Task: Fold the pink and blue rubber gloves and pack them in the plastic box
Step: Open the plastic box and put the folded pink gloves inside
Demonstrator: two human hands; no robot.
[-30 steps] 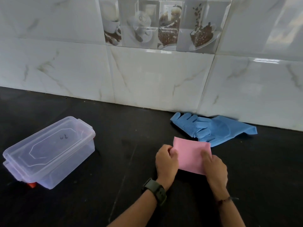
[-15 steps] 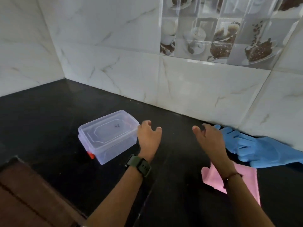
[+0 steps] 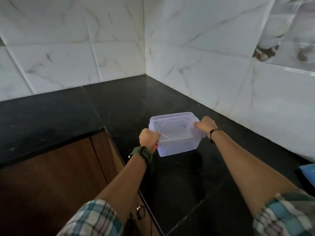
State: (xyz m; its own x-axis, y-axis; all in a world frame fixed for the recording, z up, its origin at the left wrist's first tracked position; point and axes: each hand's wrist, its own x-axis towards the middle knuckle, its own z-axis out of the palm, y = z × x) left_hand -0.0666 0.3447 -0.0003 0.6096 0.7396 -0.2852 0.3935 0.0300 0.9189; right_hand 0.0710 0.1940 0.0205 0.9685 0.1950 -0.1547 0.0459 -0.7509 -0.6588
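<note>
Brown wooden cabinet front [image 3: 51, 176] low on the left, under the black counter [image 3: 119, 103]. Left hand [image 3: 149, 137], green watch [image 3: 142, 153] on its wrist, closed tight on the left end of the plastic box [image 3: 175, 133]. Clear box, lid on, sitting on the counter near the corner. Right hand [image 3: 205, 125] closed tight on the right end. Small bit of blue glove [image 3: 306, 172] at the far right edge.

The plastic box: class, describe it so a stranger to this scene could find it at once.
Start at the black countertop where the two tiled walls meet. Nearer the camera sits the plastic box, gripped at its ends by the left hand and right hand. It alone is see-through, lid on, with a scribbled mark on top.
</note>
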